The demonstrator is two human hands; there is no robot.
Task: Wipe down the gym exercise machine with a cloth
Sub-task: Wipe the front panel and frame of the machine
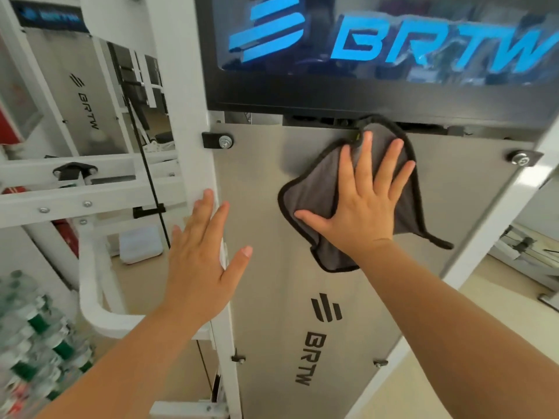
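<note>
At far left, a stack of green-labelled water bottles (39, 337) is blurred and cut by the edge. White frame bars (90, 201) cross a pale-floored gym room. The left hand (202, 267) is raised with straight, relaxed fingers, holding nothing, before the white upright (181, 101); whether it touches is unclear. The brushed-steel panel (266, 297) stands upright under a black header (393, 98) whose blue lettering is cut off at right. The right hand (363, 204) presses flat, fingers spread, on the grey cloth (314, 189), hiding its middle. The cloth lies against the panel's upper part, its long axis roughly vertical, one corner trailing lower right.
</note>
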